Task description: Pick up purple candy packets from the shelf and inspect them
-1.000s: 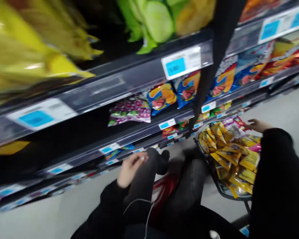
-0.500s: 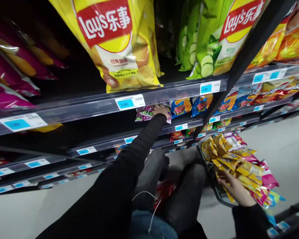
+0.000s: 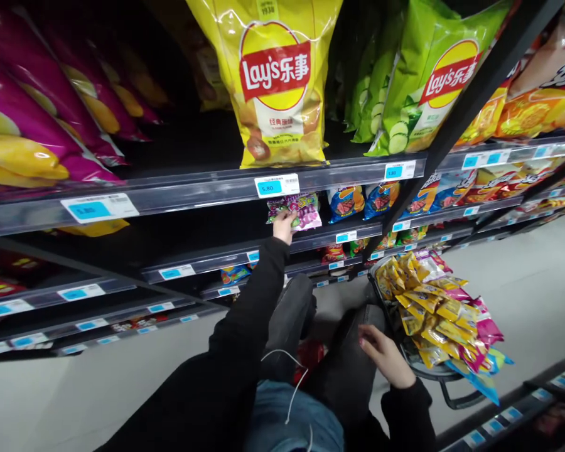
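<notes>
My left hand (image 3: 284, 227) reaches up to the second shelf and its fingers are closed on the lower left corner of a pink and green snack bag (image 3: 297, 209). That bag stands upright at the shelf's front edge, just under a blue price tag (image 3: 277, 186). My right hand (image 3: 383, 353) hangs low over my knee with its fingers loosely apart and nothing in it. It is just left of a dark basket (image 3: 428, 370) heaped with several yellow and pink snack packets (image 3: 433, 301).
Large yellow (image 3: 277, 81), green (image 3: 424, 75) and magenta (image 3: 32, 125) crisp bags fill the top shelf. Blue and orange snack bags (image 3: 362, 201) line the second shelf to the right. Lower shelves run near the floor. Pale floor lies left and right. Another shelf edge (image 3: 522, 408) is at lower right.
My left hand has drawn back to the pink bag's left corner and gripped it. My right hand has left the basket's packets and dropped to my knee. The view has shifted right.
</notes>
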{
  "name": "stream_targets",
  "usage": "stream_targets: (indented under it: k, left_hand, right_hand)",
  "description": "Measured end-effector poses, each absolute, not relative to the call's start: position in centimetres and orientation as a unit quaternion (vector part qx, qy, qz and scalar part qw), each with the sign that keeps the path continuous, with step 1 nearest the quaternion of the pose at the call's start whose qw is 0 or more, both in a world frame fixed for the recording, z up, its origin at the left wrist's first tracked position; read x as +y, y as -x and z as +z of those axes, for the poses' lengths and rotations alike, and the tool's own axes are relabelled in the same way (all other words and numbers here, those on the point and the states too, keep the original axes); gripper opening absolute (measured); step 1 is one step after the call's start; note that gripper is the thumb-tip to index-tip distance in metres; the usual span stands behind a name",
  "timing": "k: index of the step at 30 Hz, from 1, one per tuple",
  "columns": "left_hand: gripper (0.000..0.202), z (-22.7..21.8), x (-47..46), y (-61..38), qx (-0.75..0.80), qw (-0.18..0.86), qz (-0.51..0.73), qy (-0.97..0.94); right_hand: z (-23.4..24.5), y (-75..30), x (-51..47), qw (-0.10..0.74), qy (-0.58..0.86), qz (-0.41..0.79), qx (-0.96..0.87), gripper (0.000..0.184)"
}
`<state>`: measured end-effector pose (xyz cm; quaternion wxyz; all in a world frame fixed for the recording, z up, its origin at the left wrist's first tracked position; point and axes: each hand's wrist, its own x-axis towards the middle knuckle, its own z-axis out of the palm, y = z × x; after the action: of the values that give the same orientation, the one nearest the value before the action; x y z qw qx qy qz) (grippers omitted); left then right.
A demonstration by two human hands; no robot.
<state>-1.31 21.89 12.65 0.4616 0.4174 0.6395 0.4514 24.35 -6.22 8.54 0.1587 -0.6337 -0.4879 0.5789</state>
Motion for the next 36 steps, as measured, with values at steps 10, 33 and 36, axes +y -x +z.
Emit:
stream_targets:
  k: [10, 33, 36]
  left_hand:
    - [0.016, 13.5, 2.9, -4.3, 0.184, 0.929, 0.301, 0.107]
    - [0.051, 16.1, 0.3, -4.3, 0.462, 0.769, 0.291, -0.331]
    - [0.052, 15.9, 0.5, -4.0, 0.483, 0.751, 0.285, -0.349]
  right_hand:
    - [14.0, -15.9, 2.7, 0.509, 0.556, 0.626, -0.2, 0.081]
    - [15.6, -19.4, 1.8, 0.644, 0.511, 0.568, -0.02, 0.058]
    - [15.5, -19.1, 1.4, 0.66, 0.491, 0.568, -0.021, 0.06]
